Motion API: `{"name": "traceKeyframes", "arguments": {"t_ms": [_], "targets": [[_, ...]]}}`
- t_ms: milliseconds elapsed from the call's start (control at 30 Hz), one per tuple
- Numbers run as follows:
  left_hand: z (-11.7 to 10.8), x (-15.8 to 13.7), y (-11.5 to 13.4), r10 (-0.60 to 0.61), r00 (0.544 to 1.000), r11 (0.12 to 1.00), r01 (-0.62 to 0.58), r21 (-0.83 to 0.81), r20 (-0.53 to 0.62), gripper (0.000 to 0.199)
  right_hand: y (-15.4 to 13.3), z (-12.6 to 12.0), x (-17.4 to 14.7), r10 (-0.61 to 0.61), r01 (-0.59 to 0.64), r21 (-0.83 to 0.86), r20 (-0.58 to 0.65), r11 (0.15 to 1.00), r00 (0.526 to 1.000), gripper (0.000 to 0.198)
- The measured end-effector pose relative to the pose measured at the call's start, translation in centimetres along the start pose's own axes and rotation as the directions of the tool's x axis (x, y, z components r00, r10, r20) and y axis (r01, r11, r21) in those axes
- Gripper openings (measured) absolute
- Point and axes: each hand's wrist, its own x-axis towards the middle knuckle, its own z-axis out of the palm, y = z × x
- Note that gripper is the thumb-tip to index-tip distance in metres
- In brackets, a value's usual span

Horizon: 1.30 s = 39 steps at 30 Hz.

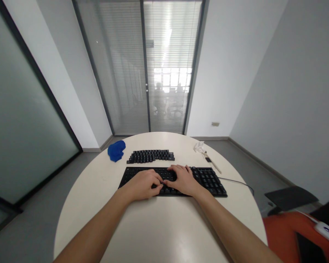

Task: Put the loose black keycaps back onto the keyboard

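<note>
A black keyboard [208, 180] lies in front of me, with keys on its right part and a section of bare key sockets showing between my hands. My left hand [144, 184] is over its left half, thumb and fingertips drawn together near the middle in a pinch; whatever is in them is too small to make out. My right hand [182, 179] rests on the keyboard just right of it, fingers spread along the far edge and thumb reaching to the left fingertips. Loose black keycaps [150, 156] stand in rows behind the keyboard.
A blue cloth or putty-like piece [116, 150] lies at the far left of the round white table [159, 226]. Crumpled white tissue [199, 147] and a thin brush-like stick [215, 166] lie at the far right. A cable [237, 181] runs off the right edge, near an orange chair [285, 233].
</note>
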Motion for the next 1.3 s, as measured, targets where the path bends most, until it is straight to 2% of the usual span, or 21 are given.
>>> {"name": "traceKeyframes", "arguments": {"t_ms": [333,633,800,1000,1167,1300], "targets": [[0.7,0.0,0.2,-0.005,1.0,1.0,0.005,-0.011,-0.022,0.022,-0.5,-0.5,-0.3,0.004,-0.003,-0.017,0.021,1.0,1.0,0.051],[1.5,0.1,-1.0,-0.035,0.995,0.998,0.029,-0.057,-0.097,0.019,0.0,-0.4,-0.3,-0.003,0.004,-0.022,0.04,1.0,0.999,0.052],[1.7,0.4,-2.0,-0.123,0.964,0.99,0.137,0.044,-0.235,0.016,0.0,-0.5,-0.4,-0.013,0.014,-0.018,0.038,1.0,0.999,0.053],[1.7,1.3,-4.0,-0.325,0.872,0.9,0.404,0.162,-0.367,0.015,0.2,-0.6,-0.4,-0.028,0.028,0.007,0.034,1.0,0.999,0.052],[1.7,3.2,-5.6,-0.388,0.852,0.813,0.496,0.304,-0.352,0.017,0.2,-0.7,-0.5,-0.032,0.031,0.015,0.039,0.999,0.999,0.052],[1.6,5.0,-6.7,-0.414,0.855,0.775,0.511,0.373,-0.313,0.019,0.2,-0.7,-0.6,-0.021,0.021,0.014,0.035,1.0,0.999,0.052]]}}
